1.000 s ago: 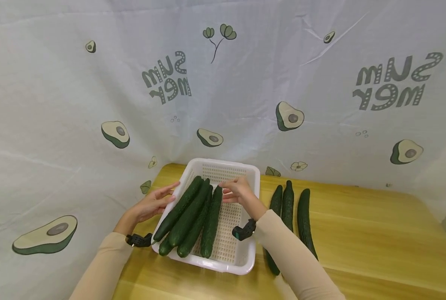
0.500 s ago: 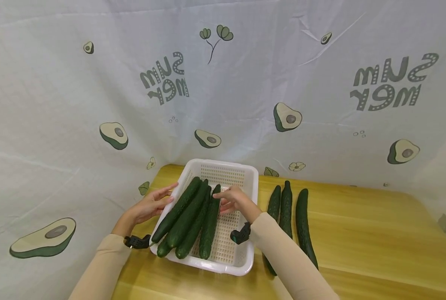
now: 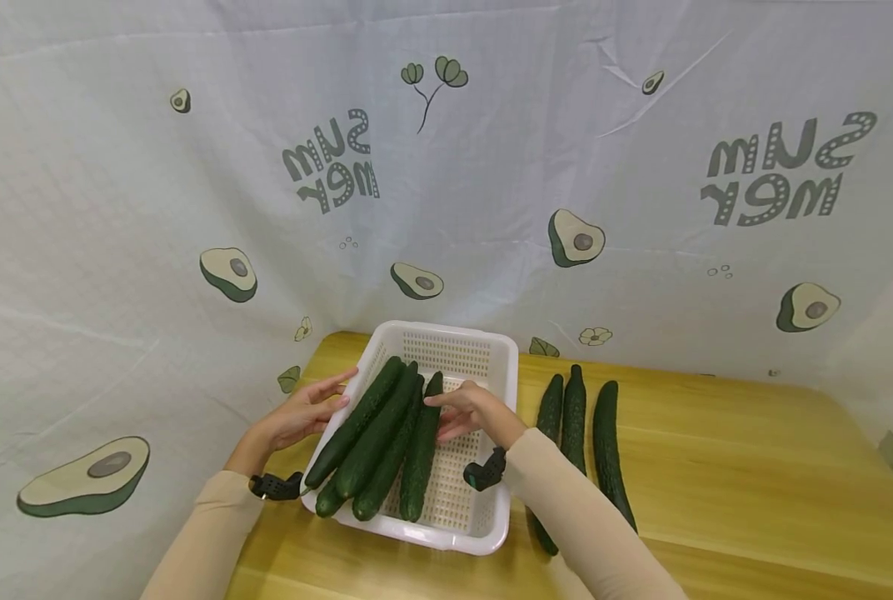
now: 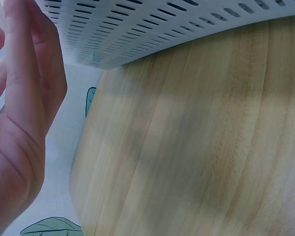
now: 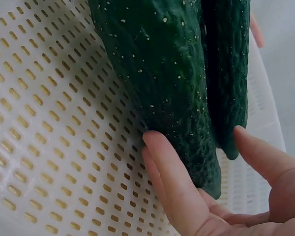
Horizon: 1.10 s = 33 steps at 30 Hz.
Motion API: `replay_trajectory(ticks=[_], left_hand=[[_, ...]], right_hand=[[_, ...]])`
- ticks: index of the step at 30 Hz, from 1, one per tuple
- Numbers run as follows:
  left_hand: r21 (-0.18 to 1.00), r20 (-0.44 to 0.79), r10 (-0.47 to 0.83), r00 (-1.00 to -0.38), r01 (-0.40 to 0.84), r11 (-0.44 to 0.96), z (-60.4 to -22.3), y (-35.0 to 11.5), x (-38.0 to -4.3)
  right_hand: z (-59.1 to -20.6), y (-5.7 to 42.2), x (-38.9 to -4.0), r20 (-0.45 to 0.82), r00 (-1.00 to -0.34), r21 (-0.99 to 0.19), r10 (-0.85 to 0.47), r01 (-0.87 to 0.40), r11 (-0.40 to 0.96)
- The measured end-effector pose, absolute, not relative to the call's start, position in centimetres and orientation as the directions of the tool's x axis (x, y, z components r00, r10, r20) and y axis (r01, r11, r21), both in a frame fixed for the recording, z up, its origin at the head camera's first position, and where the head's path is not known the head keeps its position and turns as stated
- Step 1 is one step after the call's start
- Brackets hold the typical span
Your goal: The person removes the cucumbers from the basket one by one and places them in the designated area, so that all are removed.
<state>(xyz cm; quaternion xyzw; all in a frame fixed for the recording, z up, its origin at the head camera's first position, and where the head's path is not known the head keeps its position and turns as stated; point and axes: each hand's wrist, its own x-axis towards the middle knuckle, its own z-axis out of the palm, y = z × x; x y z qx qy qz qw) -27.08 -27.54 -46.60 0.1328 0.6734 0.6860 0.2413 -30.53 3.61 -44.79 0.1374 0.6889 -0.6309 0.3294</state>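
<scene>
A white plastic basket (image 3: 484, 533) holds several dark green cucumbers, lying side by side toward its left. My left hand (image 3: 300, 415) rests against the basket's left rim, fingers extended. In the left wrist view, the left hand (image 4: 24, 98) is beside the slotted outer wall. Inside the basket is my right hand (image 3: 472, 410), at the far end of the rightmost cucumber (image 3: 420, 462). The right wrist view shows the fingers (image 5: 169, 172) touching this cucumber's side, fairly straight. Its thumb (image 5: 260, 152) is spread apart, near the tip of a neighbouring cucumber (image 5: 231, 88).
Three more cucumbers lie on the wooden table (image 3: 739, 467) right of the basket, including the rightmost one (image 3: 610, 442); the right forearm partly covers the others. A white cloth (image 3: 491, 192) printed with avocados hangs behind the table. Each wrist wears a black camera (image 3: 487, 469).
My right hand has shifted slightly toward me and left along the rightmost cucumber, its thumb now over that cucumber's far end. The left hand, basket and cucumbers stay practically in place.
</scene>
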Motion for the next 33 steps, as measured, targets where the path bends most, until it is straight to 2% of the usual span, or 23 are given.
replay_trajectory(ticks=[11, 33], left_hand=[[0.987, -0.149, 0.503, -0.852, -0.156, 0.028, -46.55, -27.41, -27.19], [0.988, -0.150, 0.504, -0.850, -0.151, 0.039, -46.80, -27.63, -27.11]], right_hand=[[-45.21, 3.20, -30.32, -0.647, -0.697, -0.762, -0.309, 0.594, 0.258], [-44.82, 3.24, -29.77, -0.594, -0.746, -0.804, -0.300, 0.544, 0.239]])
